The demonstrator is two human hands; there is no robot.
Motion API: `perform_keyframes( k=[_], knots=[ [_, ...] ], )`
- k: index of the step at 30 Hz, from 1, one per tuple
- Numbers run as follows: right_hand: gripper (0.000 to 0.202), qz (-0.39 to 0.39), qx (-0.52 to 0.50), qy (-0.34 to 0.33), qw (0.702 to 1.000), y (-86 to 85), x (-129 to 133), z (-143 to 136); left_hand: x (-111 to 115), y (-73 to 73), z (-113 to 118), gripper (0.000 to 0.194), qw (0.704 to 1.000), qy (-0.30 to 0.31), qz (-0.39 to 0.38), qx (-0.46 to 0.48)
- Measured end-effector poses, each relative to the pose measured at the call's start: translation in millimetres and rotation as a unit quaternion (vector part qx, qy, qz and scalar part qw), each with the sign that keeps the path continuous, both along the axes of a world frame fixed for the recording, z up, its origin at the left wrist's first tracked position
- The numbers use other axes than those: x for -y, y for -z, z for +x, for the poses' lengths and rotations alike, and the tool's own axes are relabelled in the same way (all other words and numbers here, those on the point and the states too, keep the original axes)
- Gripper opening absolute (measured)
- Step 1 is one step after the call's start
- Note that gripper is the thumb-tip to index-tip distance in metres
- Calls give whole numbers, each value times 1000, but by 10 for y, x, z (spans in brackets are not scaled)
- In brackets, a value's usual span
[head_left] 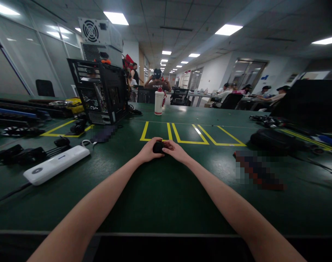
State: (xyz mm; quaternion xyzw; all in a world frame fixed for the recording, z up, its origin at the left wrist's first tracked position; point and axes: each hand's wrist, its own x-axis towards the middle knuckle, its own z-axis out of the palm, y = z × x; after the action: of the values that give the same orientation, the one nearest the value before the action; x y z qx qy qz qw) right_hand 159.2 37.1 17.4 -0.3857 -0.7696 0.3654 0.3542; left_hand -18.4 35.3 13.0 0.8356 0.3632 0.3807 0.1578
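Observation:
Both of my arms reach forward over a green table (160, 203). A small black rounded object (158, 147) sits between my hands, too dark to name its kind. My left hand (148, 150) is closed around its left side, thumb below and fingers above. From the right, my right hand (176, 150) has its fingertips pressed against the same object. Just beyond my hands, yellow tape outlines (191, 142) mark the tabletop.
A white power strip (58, 165) with a cable lies to the left. Behind it stands an open black computer case (100, 92). A white bottle (158, 103) stands ahead. On the right are a black bag-like item (275, 141) and a blurred-out reddish object (258, 171). Several people sit farther off.

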Motion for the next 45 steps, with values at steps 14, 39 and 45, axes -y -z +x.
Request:
perform_keyframes(
  k=[14, 39, 45],
  knots=[
    [14, 84, -58, 63, 993, 21, 20, -133, -15, 17, 37, 60, 1000, 3, -15, 18],
    [21, 113, -11, 94, 989, 93, 23, -105, -30, 49, 48, 61, 998, 0, -59, 22],
    [31, 14, -12, 65, 998, 69, 87, -60, 0, 32, 34, 62, 998, -3, -63, 17]
  ],
)
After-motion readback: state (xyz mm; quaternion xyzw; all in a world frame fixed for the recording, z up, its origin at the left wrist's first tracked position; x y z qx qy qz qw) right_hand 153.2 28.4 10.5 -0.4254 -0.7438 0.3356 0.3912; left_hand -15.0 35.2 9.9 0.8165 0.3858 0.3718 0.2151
